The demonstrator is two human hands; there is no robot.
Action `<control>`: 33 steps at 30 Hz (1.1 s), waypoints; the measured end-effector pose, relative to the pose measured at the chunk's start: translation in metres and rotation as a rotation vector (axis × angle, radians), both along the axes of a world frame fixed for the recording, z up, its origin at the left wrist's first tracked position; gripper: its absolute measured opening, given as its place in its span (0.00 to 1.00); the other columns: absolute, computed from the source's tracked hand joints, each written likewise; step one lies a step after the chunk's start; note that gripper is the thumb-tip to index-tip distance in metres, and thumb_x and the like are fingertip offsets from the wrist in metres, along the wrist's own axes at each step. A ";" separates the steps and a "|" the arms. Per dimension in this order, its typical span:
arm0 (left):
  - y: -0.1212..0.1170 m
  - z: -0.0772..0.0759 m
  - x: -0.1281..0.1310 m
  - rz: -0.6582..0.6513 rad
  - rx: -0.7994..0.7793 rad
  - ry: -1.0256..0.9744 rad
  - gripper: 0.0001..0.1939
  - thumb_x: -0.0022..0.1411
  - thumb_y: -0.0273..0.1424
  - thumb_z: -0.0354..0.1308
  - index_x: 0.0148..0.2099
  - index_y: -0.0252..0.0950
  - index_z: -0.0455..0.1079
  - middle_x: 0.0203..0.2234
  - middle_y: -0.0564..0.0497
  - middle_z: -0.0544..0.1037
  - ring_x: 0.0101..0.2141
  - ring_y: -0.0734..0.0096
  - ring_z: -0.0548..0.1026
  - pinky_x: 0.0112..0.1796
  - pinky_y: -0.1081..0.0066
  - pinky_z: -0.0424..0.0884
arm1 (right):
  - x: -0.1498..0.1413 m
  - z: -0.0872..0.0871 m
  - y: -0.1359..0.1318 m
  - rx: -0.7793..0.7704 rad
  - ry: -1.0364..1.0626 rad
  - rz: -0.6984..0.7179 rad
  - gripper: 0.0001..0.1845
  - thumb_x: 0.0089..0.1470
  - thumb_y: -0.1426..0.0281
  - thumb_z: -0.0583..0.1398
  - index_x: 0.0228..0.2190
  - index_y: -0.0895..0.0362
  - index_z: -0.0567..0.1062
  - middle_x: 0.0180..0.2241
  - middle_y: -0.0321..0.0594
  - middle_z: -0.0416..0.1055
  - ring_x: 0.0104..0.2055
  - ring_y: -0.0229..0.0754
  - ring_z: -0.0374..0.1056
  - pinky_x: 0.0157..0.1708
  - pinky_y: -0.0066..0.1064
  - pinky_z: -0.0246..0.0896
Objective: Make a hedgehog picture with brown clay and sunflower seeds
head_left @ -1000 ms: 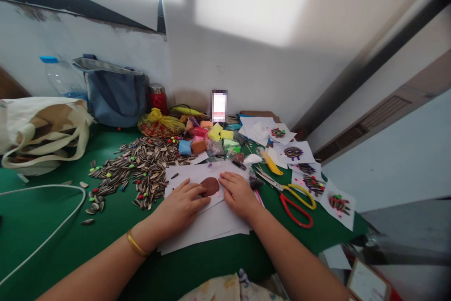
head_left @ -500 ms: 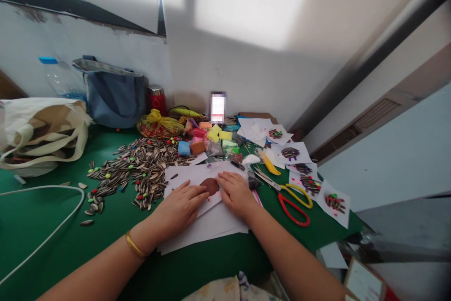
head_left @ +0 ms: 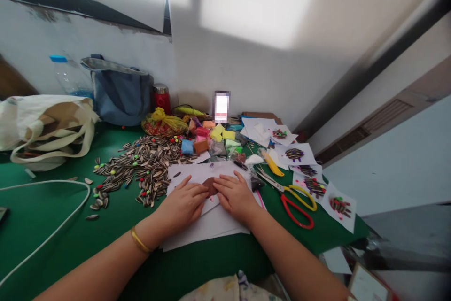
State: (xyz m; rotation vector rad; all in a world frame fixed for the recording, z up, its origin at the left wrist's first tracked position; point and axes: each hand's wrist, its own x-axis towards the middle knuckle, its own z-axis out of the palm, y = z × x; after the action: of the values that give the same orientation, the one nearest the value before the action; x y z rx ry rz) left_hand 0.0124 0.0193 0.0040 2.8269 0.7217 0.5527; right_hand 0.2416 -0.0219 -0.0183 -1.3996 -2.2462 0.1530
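A: Where did the brown modelling-clay disc (head_left: 210, 181) lie?

B: It lay flat on the stacked white paper sheets (head_left: 197, 239), between the two hands. Its visible surface was smooth and matte; its outline was rounded.

A: In what state was each hand?

B: The left hand (head_left: 188, 200) was unclenched, palm down, with its fingertips over the disc's left edge. The right hand (head_left: 234, 196) was likewise flattened, with its fingertips over the opposite edge. Neither hand grasped the disc.

A: Which materials surrounded them?

B: To the left, striped sunflower seeds (head_left: 151, 158) formed a loose heap on the green tabletop (head_left: 116, 249), with small coloured balls among them. Beyond the sheets, coloured clay blocks (head_left: 187, 147) were grouped, some in clear plastic. To the right, metal-bladed scissors (head_left: 281, 188) with one red and one yellow handle loop lay near a yellow utility knife (head_left: 273, 164). Farther right, paper cards (head_left: 347, 220) bore seed-studded pieces.

A: Was any lettering readable?

B: The phone screen (head_left: 221, 105) was pixelated and could not be read.
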 end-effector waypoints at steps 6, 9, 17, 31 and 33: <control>0.005 -0.006 -0.004 0.012 -0.043 -0.032 0.20 0.65 0.27 0.50 0.58 0.41 0.68 0.53 0.47 0.75 0.53 0.64 0.72 0.63 0.52 0.55 | -0.002 0.007 -0.004 0.040 -0.026 0.050 0.20 0.62 0.65 0.56 0.55 0.52 0.71 0.57 0.42 0.70 0.62 0.47 0.61 0.67 0.53 0.33; 0.009 -0.010 -0.008 0.046 -0.092 -0.098 0.20 0.66 0.26 0.49 0.59 0.38 0.67 0.55 0.45 0.73 0.56 0.64 0.70 0.60 0.58 0.63 | -0.005 0.008 -0.004 0.026 -0.050 0.134 0.21 0.61 0.64 0.57 0.55 0.51 0.71 0.57 0.42 0.70 0.61 0.46 0.63 0.67 0.50 0.33; 0.017 -0.009 -0.017 0.236 -0.041 -0.075 0.17 0.62 0.24 0.49 0.49 0.37 0.74 0.47 0.45 0.78 0.48 0.59 0.74 0.54 0.55 0.65 | -0.010 0.010 -0.004 -0.059 -0.083 0.125 0.27 0.60 0.59 0.58 0.59 0.52 0.67 0.61 0.44 0.65 0.61 0.48 0.62 0.67 0.52 0.29; 0.008 -0.002 -0.012 0.162 0.058 0.048 0.15 0.64 0.29 0.54 0.51 0.45 0.74 0.47 0.51 0.80 0.47 0.62 0.74 0.60 0.51 0.52 | -0.014 0.007 -0.001 -0.009 -0.168 0.141 0.33 0.61 0.49 0.55 0.61 0.53 0.64 0.62 0.47 0.64 0.64 0.51 0.55 0.66 0.55 0.26; 0.008 -0.002 -0.011 0.164 0.071 0.043 0.15 0.65 0.30 0.53 0.51 0.45 0.74 0.47 0.51 0.80 0.47 0.61 0.74 0.61 0.49 0.50 | -0.015 0.007 -0.001 0.009 -0.175 0.162 0.30 0.62 0.50 0.54 0.60 0.52 0.66 0.61 0.46 0.65 0.64 0.51 0.56 0.66 0.56 0.25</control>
State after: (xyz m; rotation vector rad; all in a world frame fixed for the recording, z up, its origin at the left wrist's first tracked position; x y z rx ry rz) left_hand 0.0009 0.0271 0.0016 2.8692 0.9666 0.5541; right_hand 0.2266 -0.0229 -0.0112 -1.2692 -2.5007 0.0764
